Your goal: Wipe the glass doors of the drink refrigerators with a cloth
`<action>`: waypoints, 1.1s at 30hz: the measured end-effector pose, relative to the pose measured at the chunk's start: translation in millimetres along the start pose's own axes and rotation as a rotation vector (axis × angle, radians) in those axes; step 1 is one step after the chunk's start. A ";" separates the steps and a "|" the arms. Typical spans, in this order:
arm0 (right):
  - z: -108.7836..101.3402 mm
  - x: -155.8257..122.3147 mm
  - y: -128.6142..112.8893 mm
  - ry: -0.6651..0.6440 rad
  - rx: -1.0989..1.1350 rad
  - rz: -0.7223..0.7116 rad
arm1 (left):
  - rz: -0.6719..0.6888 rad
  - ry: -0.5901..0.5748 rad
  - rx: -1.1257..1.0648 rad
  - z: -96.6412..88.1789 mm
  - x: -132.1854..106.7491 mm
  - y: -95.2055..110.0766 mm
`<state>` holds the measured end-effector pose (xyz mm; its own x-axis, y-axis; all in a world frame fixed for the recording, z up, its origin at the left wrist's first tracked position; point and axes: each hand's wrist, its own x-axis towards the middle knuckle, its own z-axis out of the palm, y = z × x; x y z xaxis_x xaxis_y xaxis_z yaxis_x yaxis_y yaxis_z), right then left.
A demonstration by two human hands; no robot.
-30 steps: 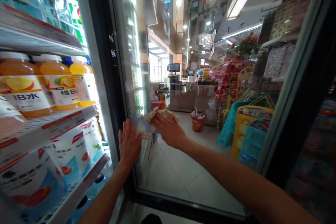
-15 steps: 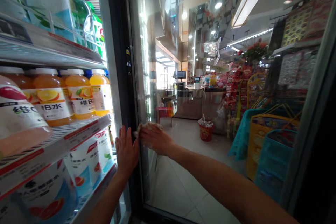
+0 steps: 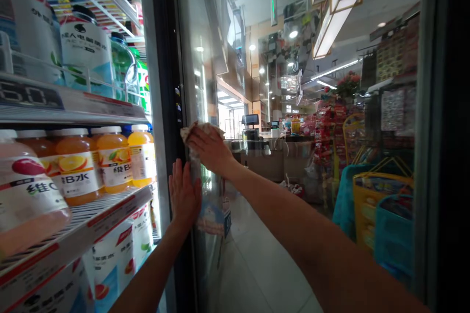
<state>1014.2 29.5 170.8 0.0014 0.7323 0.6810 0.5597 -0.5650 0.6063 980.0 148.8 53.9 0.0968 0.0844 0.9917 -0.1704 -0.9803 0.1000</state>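
Note:
My right hand (image 3: 210, 149) presses a crumpled, light brown cloth (image 3: 191, 132) against the glass door (image 3: 264, 176), close to its dark frame. The cloth sticks out past the fingertips and above the knuckles. Lower and to the left, my left hand (image 3: 184, 193) rests flat against the dark door frame (image 3: 169, 122), fingers stretched upward and holding nothing. The lit drinks fridge stands open on the left beside that hand.
Fridge shelves (image 3: 121, 203) hold orange drink bottles (image 3: 79, 166), a pink bottle (image 3: 27, 195) and white-and-blue bottles (image 3: 86, 54). Beyond the glass are a checkout counter (image 3: 262, 161), red hanging packets (image 3: 326, 129) and yellow and turquoise bags (image 3: 394, 230).
My right hand has slid the cloth up the glass along the frame. My left hand stays flat on the frame. The view has tilted upward, showing more of the upper shelf.

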 end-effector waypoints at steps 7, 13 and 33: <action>-53.0 27.7 74.3 0.224 -0.094 0.310 | 0.043 0.016 -0.025 4.2 33.1 8.2; -77.8 -22.6 93.5 0.297 -0.212 0.420 | 0.031 0.025 -0.138 13.7 86.6 37.6; -155.3 -180.9 160.5 0.251 -0.463 0.688 | 0.082 0.102 -0.234 53.0 115.7 132.2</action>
<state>975.0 -252.6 208.7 0.0022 0.0964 0.9953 0.1076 -0.9896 0.0956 1020.6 19.6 177.6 -0.0237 0.0359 0.9991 -0.3966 -0.9177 0.0236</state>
